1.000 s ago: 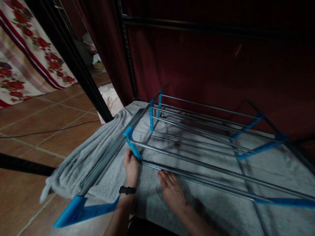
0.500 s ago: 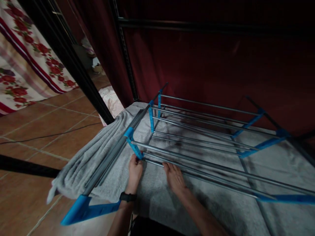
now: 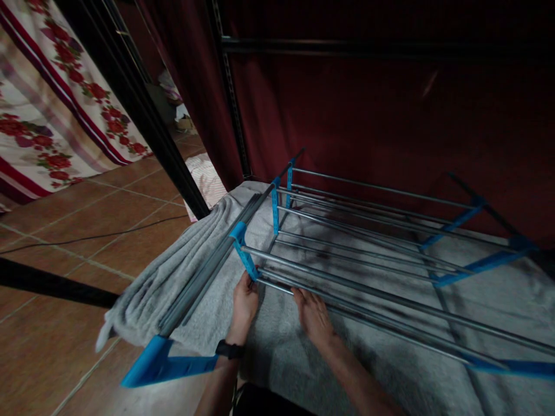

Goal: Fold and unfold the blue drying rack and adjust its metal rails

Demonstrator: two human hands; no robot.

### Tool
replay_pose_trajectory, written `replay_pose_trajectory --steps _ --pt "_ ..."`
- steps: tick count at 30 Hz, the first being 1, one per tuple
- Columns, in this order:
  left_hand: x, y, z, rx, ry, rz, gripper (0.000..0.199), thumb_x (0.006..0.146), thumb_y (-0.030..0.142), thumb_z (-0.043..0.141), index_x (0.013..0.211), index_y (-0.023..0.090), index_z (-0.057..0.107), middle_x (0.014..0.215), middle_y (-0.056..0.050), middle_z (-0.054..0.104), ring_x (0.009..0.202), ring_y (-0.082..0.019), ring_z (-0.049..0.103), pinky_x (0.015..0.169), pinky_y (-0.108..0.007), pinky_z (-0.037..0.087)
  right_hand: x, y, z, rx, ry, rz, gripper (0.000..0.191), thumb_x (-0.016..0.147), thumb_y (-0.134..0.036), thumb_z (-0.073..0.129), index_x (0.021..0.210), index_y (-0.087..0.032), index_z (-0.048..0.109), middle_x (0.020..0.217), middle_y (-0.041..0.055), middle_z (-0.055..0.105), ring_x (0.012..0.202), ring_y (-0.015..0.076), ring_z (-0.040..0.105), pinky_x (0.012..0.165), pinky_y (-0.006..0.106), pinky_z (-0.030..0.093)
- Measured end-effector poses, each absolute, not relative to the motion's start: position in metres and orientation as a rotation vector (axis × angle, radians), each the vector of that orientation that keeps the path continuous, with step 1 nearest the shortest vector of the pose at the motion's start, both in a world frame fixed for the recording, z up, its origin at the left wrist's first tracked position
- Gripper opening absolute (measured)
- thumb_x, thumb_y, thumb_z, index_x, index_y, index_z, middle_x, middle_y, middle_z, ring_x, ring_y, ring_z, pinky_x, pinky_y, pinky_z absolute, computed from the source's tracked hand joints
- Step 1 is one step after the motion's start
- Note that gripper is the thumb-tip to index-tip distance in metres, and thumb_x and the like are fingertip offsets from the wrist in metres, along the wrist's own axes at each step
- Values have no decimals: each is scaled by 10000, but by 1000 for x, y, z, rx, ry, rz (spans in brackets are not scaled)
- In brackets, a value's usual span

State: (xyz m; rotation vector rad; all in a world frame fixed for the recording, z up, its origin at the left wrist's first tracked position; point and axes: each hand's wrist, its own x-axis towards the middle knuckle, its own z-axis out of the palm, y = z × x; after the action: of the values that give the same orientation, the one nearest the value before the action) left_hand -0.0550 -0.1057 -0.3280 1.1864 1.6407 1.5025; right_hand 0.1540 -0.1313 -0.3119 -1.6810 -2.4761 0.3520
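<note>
The lower front tube [image 3: 277,286] of the rack, just below centre frame, now shows a clear gap from the rear lower tube [image 3: 368,311]; a second ago the two lay almost as one. I take that to mean the front piece is loose enough to be guided by hand.

The left hand [image 3: 245,300] has its fingers bent in at the bottom of the blue side bracket [image 3: 245,260], apparently pinching that corner where the tube's end meets it. The right hand [image 3: 313,318] lies with straight fingers pressed together, tips on the tube; its thumb is hidden, so I can't tell whether it grips.

The upper tube [image 3: 347,283] runs across just above the work, leaving little room over the fingers. At lower left, a blue foot [image 3: 150,365] juts towards the left forearm, another snag. Loose rods [image 3: 247,211] lie along the left side, on the grey blanket [image 3: 281,346]. A maroon curtain [image 3: 368,115] fills the upper right, and a black post [image 3: 147,115] slants through the upper left.
</note>
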Motion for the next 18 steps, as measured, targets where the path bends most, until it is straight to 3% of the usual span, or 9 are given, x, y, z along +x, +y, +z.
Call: replay_pose_trajectory --steps 7,18 --pt "-55 -105 -336 1312 1708 1444 442 761 245 549 1184 168 648 1214 -117 718 1176 -290 646 1065 -425 464 154 -126 -316 -1692 -2488 435 536 956 -64 403 1438 -243 552 1432 85 602 1278 213 587 1091 351 422" --pt "-47 -107 -335 1235 1747 1488 396 838 266 564 1217 181 642 1214 -118 718 1168 -292 649 1042 -446 477 153 -127 -322 -1683 -2469 418 516 971 -77 396 1430 -247 560 1424 77 607 1280 203 589 1096 347 415"
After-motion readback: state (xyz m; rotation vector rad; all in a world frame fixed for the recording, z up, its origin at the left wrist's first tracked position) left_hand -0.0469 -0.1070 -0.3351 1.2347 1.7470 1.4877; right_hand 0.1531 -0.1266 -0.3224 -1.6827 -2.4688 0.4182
